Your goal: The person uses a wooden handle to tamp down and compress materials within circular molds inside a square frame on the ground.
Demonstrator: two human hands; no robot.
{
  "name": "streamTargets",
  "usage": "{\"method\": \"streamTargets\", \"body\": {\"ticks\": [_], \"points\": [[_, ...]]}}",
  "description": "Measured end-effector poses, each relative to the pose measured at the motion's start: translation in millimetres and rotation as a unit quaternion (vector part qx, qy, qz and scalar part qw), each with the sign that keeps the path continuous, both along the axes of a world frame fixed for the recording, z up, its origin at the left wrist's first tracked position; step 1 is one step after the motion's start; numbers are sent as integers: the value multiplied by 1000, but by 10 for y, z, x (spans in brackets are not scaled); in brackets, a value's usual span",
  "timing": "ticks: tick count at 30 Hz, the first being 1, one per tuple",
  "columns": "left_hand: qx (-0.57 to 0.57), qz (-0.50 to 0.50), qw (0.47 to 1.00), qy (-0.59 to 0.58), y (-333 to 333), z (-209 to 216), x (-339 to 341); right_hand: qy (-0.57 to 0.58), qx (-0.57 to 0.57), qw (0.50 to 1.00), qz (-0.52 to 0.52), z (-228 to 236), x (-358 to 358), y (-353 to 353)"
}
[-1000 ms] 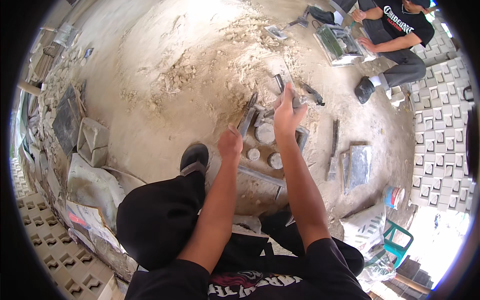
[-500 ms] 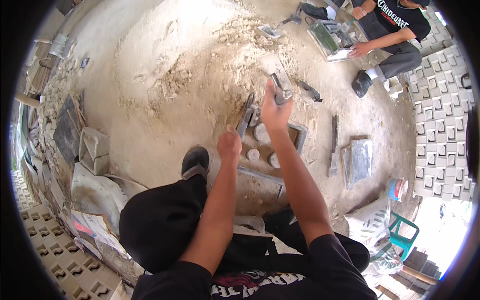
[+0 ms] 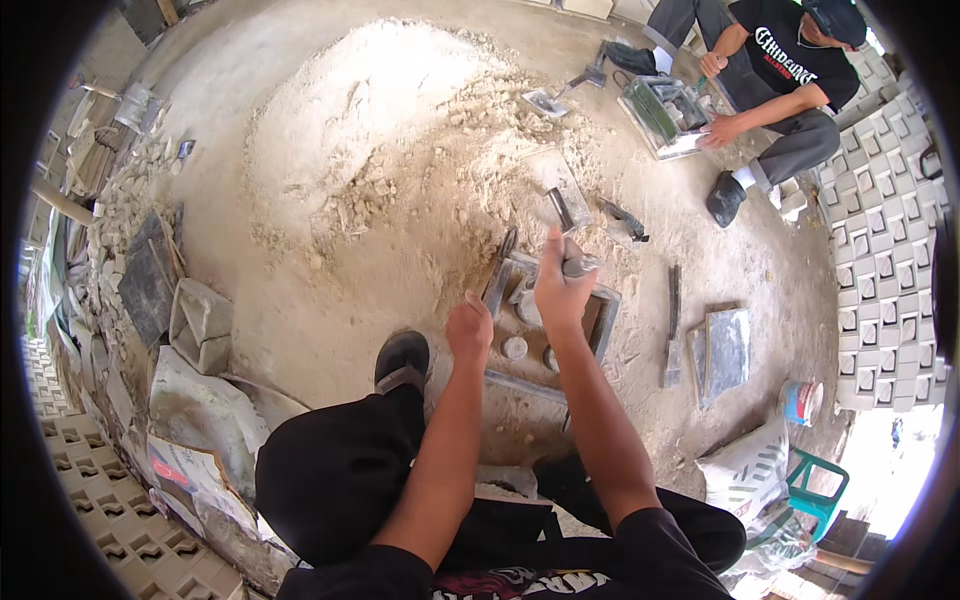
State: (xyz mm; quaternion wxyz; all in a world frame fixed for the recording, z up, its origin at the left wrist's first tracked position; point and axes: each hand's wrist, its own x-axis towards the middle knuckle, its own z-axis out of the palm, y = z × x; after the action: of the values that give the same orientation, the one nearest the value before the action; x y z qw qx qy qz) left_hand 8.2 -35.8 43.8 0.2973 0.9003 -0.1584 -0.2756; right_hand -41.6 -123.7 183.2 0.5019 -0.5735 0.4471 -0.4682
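Note:
My right hand (image 3: pixel 563 290) is closed around a grey rounded piece (image 3: pixel 580 264), held over the far part of a grey rectangular mould frame (image 3: pixel 530 385). Inside the frame sit several round grey pieces, one of them a small disc (image 3: pixel 514 348); my right hand and forearm hide others. My left hand (image 3: pixel 470 328) is curled at the frame's left side, thumb upward; anything inside its fingers is hidden. Just beyond my right hand, a flat trowel (image 3: pixel 572 186) with a dark handle lies on the ground.
Beyond lies a pale powder heap (image 3: pixel 370 110). A dark tool (image 3: pixel 624 218), a long bar (image 3: pixel 673 320) and grey plates (image 3: pixel 724 350) are at right. A co-worker (image 3: pixel 790 60) handles another mould (image 3: pixel 665 115). A sack (image 3: pixel 745 470) and green stool (image 3: pixel 818 490) stand near right.
My right hand, with the grey rounded piece, has drawn back from beside the trowel's handle to above the frame. The trowel stays on the ground. The whole view has shifted slightly.

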Motion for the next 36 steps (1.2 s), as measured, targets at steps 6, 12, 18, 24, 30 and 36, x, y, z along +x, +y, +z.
{"method": "streamTargets", "body": {"ticks": [6, 12, 18, 24, 30, 36], "points": [[-2, 15, 999, -29, 39, -62, 13, 14, -47, 999, -7, 21, 42, 273], [-9, 17, 999, -38, 24, -126, -28, -32, -30, 999, -12, 15, -33, 406], [-60, 4, 998, -2, 94, -390, 1, -28, 6, 999, -19, 184, 7, 391], [-74, -89, 993, -14, 449, -587, -126, 6, -81, 996, 31, 105, -119, 517], [5, -19, 999, 29, 455, -350, -162, -25, -43, 999, -3, -2, -157, 604], [12, -49, 998, -30, 508, -491, -67, -32, -20, 999, -21, 190, -52, 689]]}}
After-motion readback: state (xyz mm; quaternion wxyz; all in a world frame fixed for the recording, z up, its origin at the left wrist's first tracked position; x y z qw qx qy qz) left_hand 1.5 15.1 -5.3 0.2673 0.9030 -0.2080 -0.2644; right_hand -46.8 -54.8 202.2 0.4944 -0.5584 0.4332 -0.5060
